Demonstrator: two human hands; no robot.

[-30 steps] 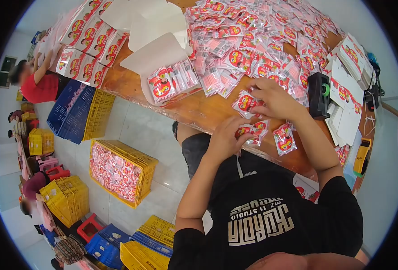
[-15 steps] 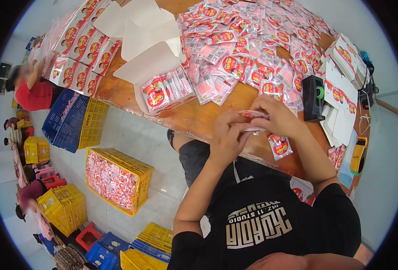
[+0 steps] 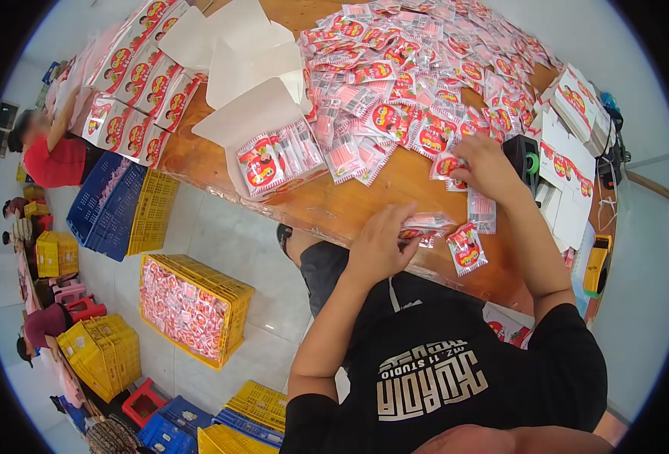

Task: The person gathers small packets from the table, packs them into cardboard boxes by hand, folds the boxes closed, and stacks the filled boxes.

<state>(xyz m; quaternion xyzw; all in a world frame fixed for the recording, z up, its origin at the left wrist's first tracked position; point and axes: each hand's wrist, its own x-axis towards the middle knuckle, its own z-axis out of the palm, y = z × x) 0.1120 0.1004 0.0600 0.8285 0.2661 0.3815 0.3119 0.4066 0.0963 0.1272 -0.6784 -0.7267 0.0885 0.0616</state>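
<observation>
Near the table's front edge, my left hand [image 3: 385, 242] is closed round a few small red-and-white packets [image 3: 425, 225]. My right hand [image 3: 487, 165] is farther out at the edge of the heap, its fingers pinching a packet [image 3: 446, 165]. Beneath the right wrist lies a pink packet [image 3: 482, 212], and another red packet [image 3: 467, 249] rests just right of the left hand. The large heap of packets [image 3: 395, 76] spreads over the far part of the table. To the left, an open white box [image 3: 232, 121] holds a row of packets.
Closed printed boxes [image 3: 134, 83] are stacked at the far left. A black tape dispenser [image 3: 521, 157] and flat cartons [image 3: 565, 166] are at the right. On the floor stand a yellow crate of packets [image 3: 236, 303] and a blue crate [image 3: 107, 200]. A person in red [image 3: 54, 160] works beyond.
My hands came together around packets, then parted. The right hand has moved away towards the heap and taken hold of a packet; the left has lowered slightly with its packets.
</observation>
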